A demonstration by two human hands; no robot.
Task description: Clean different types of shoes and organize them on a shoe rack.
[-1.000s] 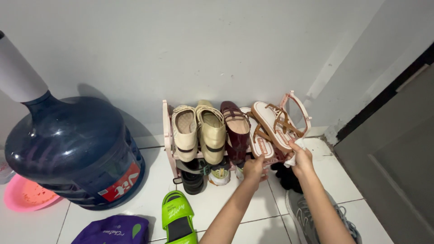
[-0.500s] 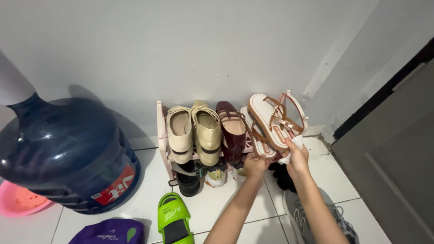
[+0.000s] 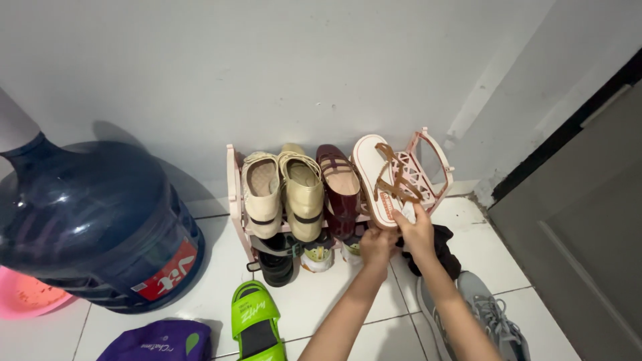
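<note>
Two hands meet at the heel of a flat strappy sandal [image 3: 376,180], white-soled with thin brown straps, which leans toe-up at the right end of the pink plastic shoe rack [image 3: 428,164], beside a dark red shoe [image 3: 340,190]. Left hand [image 3: 376,246] pinches the heel edge from below; right hand [image 3: 418,230] closes on the heel's right side. Whether that grip also holds anything else, cannot tell. Sandal likely light, thin sole probably bendy, straps floppy; the stiffer sole edge looks the better hold. A cream pair [image 3: 284,190] sits further left; a black cloth [image 3: 438,251] lies on the tiled floor [image 3: 314,304].
</note>
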